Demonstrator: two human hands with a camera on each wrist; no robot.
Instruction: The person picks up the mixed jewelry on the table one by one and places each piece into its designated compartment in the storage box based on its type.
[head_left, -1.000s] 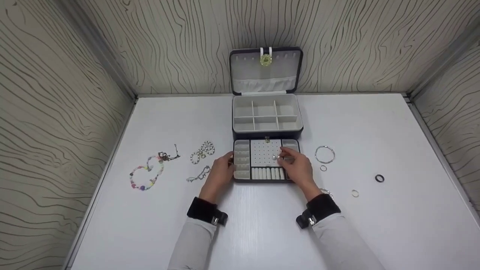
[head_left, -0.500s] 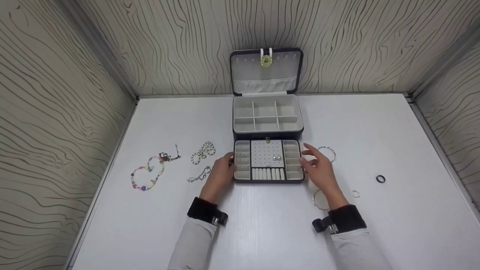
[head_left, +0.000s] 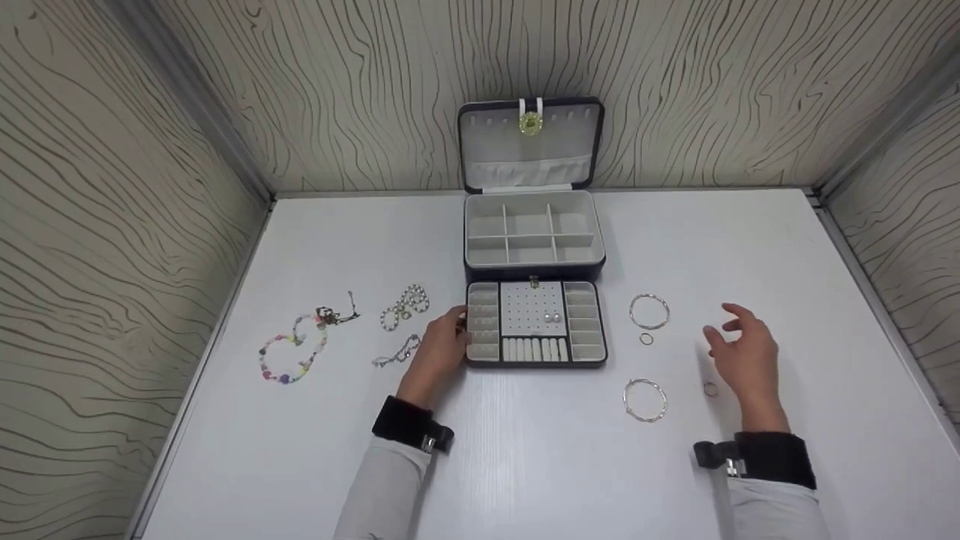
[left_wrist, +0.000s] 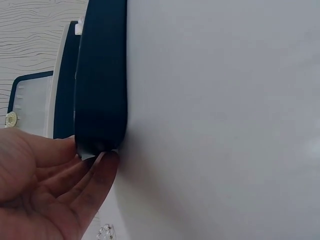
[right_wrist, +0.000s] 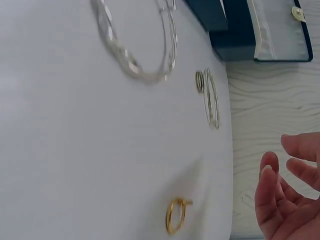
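My left hand (head_left: pixel 441 345) grips the left side of a dark blue jewelry tray (head_left: pixel 536 364); in the left wrist view its thumb and fingers (left_wrist: pixel 95 192) pinch the tray's end. Two pearl earrings (head_left: pixel 553 318) sit in the tray's white perforated panel, above a row of ring rolls (head_left: pixel 535 349). Off to the right, my right hand (head_left: pixel 748 360) hovers with fingers loosely bent and nothing in them. Close to it lies a gold ring (head_left: pixel 710 389), also in the right wrist view (right_wrist: pixel 175 216). Two bracelets (head_left: pixel 649 294) (head_left: pixel 645 419) and a silver ring (head_left: pixel 646 339) lie between tray and hand.
Behind the tray stands the jewelry box (head_left: pixel 535 271) with its lid (head_left: pixel 531 161) raised and its compartments bare. On the left lie a colorful bead necklace (head_left: pixel 285 379), a dark hair ornament (head_left: pixel 328 315), a pearl bracelet (head_left: pixel 406 306) and a silver chain bracelet (head_left: pixel 397 354).
My right hand has left the earrings on the panel and moved right, past the bracelets. The black ring is now hidden behind it. My left hand stays on the tray.
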